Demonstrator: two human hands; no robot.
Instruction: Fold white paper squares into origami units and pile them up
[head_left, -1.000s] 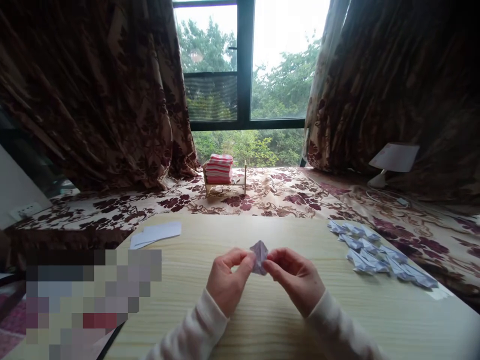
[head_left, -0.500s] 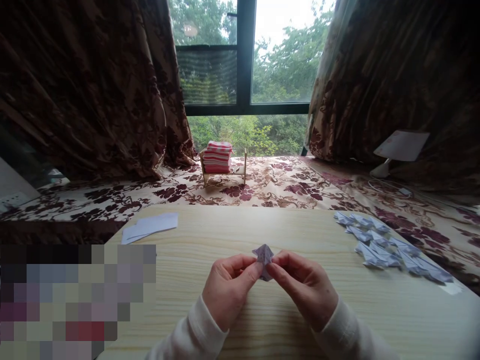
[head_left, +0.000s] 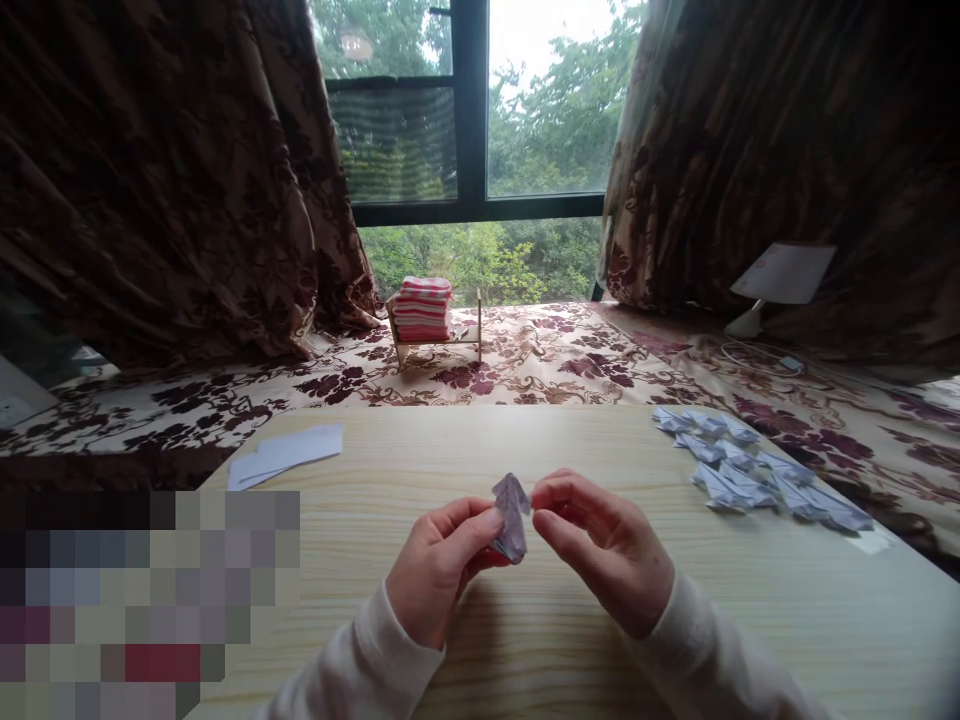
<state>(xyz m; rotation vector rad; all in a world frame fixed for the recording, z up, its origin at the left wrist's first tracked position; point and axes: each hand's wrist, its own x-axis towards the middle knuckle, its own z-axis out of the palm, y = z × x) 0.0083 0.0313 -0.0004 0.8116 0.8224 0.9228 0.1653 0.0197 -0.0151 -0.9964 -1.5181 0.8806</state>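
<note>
Over the middle of the worktop [head_left: 555, 650], the left hand [head_left: 431, 570] pinches the folded paper [head_left: 513, 522]; the right hand [head_left: 611, 560], thumb and forefinger narrowly parted, meets its edge or nearly so. Probably light and easily crushed, it wants gentle holding along the folds.

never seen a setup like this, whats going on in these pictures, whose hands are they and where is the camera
There is no machine here: these are a person's own two bare hands, seen by one camera worn on that person's head, looking forward and down. The left hand pinches a small folded paper. The right hand is right beside it, though whether its fingertips touch is hard to tell. On the pale wooden table, flat white paper strips lie at the far left and a cluster of folded white pieces at the far right. A pixelated patch at lower left hides whatever is there.
</note>
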